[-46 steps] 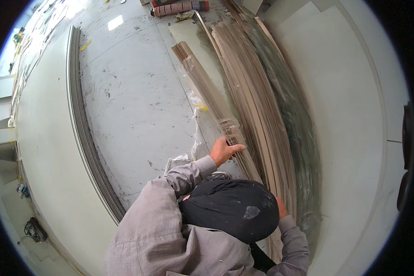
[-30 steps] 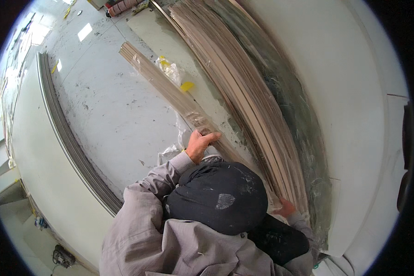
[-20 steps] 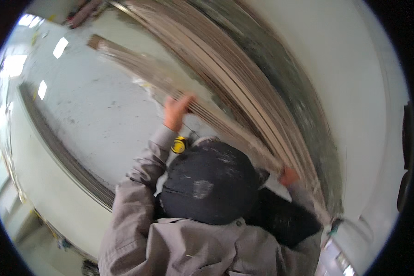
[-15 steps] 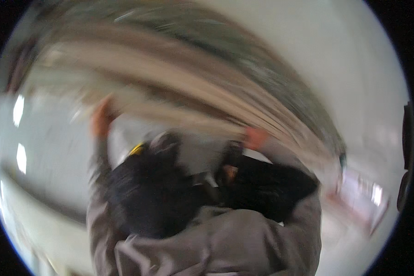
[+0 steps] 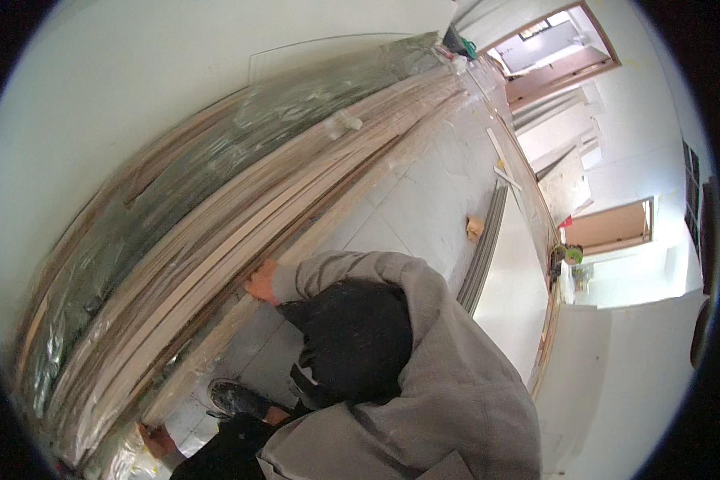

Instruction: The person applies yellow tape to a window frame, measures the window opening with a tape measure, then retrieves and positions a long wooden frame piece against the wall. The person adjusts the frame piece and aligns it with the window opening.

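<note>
Turning to face along the pile (image 5: 296, 204), the person now has the long bundle of thin wooden strips (image 5: 206, 350) lying close along its near edge, running from about 7 o'clock up toward 1 o'clock. Moments ago the bundle angled out over the floor (image 5: 392, 216) with a wide gap between; that gap has all but closed, so the bundle now lies roughly in line with the other strips. Whether it is fully down on the floor I cannot tell.

The right hand (image 5: 262, 282), at 8 o'clock, has its fingers curled over the bundle, nearly closed, with the palm hidden. The left hand (image 5: 158, 442), between 7 and 8 o'clock, was around the bundle's middle earlier and is now out by its near end; it is partly cut off by the sleeve and dim, so I cannot tell how closed it is.

A dark shoe (image 5: 236, 398) stands at 7 o'clock, just beside the bundle. Green wrapped stock (image 5: 204, 184) lies beyond the pile toward 10 o'clock, and white boards (image 5: 508, 276) are stacked near 4 o'clock.
</note>
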### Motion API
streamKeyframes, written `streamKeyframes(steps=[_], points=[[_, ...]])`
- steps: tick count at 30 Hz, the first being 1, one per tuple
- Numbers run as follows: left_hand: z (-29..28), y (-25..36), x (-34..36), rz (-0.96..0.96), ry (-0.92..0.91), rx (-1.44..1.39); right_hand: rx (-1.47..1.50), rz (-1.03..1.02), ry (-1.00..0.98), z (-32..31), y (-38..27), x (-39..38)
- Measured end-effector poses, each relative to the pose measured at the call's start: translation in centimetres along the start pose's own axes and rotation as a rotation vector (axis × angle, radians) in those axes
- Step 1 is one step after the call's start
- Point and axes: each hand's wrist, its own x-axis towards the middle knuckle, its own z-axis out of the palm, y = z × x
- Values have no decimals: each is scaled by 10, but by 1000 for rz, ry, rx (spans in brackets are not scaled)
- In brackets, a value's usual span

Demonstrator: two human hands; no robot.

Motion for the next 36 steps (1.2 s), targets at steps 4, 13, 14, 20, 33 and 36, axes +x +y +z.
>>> streamKeyframes(steps=[4, 13, 14, 20, 33, 36], points=[[26, 52, -31, -309, -326, 306, -74, -124, 46, 13, -5, 36], [240, 67, -65, 1022, -452, 1882, 178, 52, 530, -66, 74, -35], [266, 59, -61, 1025, -523, 1992, 153, 56, 530, -64, 84, -31], [332, 38, -61, 833, -673, 2329, 64, -17, 487, -43, 131, -27], [363, 80, -44, 848, -730, 2463, 458, -60, 348, -121, 226, -36], [356, 81, -46, 864, -694, 2343, 457, 9, 424, -108, 208, -45]])
